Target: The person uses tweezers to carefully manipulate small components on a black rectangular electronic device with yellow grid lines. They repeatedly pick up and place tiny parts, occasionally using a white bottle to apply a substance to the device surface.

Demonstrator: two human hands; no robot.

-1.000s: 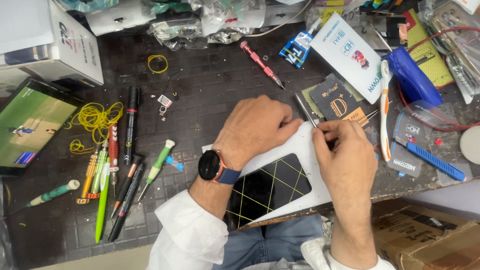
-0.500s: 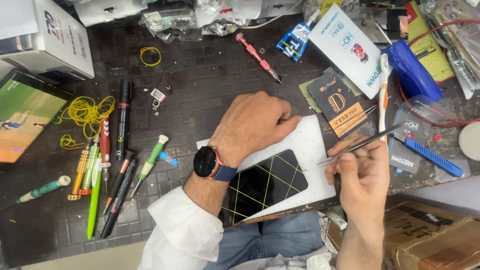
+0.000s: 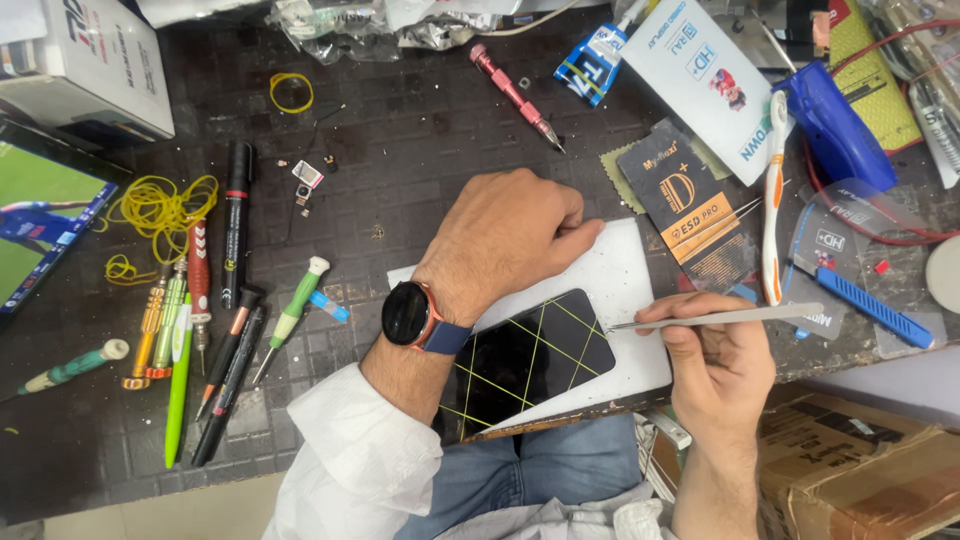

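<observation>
on the cluttered dark bench [image 3: 420,150], i see my left hand [image 3: 505,240] flat, fingers together, pinning the phone [image 3: 525,358]; my right hand [image 3: 715,360] pinches tweezers [image 3: 715,318] at its edge.

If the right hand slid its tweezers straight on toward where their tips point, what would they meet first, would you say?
The right hand aims the tweezers leftward; their tips sit at the corner of the black phone, so they would likely meet it first, though height is unclear.

Phone-repair workbench: screwdrivers [image 3: 290,318], tweezers [image 3: 715,318]
</observation>
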